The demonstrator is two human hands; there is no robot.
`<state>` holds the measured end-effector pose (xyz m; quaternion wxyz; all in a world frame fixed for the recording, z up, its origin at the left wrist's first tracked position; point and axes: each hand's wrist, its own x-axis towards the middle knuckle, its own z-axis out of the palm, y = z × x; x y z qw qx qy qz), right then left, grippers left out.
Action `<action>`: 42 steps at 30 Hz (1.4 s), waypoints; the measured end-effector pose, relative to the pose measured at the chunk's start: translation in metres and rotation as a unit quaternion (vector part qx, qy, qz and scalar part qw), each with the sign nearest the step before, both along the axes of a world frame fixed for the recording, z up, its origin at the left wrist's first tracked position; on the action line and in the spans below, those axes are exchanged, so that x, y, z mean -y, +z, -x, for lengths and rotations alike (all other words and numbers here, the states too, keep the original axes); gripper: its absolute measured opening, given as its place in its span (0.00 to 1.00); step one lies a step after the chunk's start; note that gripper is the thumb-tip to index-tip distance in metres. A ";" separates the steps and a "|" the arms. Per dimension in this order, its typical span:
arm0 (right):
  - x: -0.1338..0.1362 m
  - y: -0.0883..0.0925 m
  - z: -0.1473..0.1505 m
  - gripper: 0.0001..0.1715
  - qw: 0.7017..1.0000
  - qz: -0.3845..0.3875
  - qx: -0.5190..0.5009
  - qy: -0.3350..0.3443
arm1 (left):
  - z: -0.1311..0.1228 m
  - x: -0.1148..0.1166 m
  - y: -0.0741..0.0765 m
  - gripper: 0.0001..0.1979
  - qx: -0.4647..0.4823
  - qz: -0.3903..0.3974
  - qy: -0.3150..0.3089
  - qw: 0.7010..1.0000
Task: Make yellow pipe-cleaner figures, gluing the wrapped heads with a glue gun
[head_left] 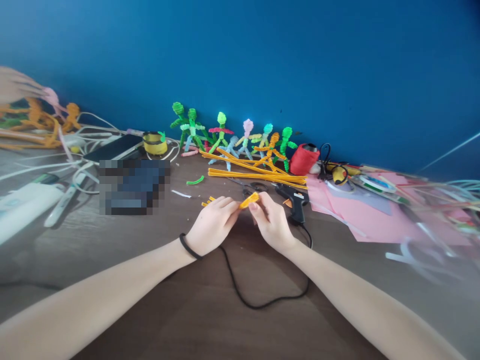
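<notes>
Your left hand [214, 224] grips the fuzzy, bent orange pipe-cleaner piece [248, 201], held over the dark brown wood-grained table [210, 310]; your right hand [275, 225] pinches its other end, near the black pistol-shaped glue gun [299, 204].

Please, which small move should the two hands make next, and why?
Perhaps the right hand should gently twist the orange pipe cleaner while the left hand steadies it: both hands pinch it, and the small figures behind look wound from similar pieces.
</notes>
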<state>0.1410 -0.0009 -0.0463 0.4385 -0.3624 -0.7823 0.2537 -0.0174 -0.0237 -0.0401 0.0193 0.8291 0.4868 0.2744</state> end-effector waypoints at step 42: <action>-0.021 -0.003 -0.005 0.12 0.906 0.314 -0.214 0.188 | 0.001 -0.005 0.011 0.12 0.561 0.655 -0.150 0.484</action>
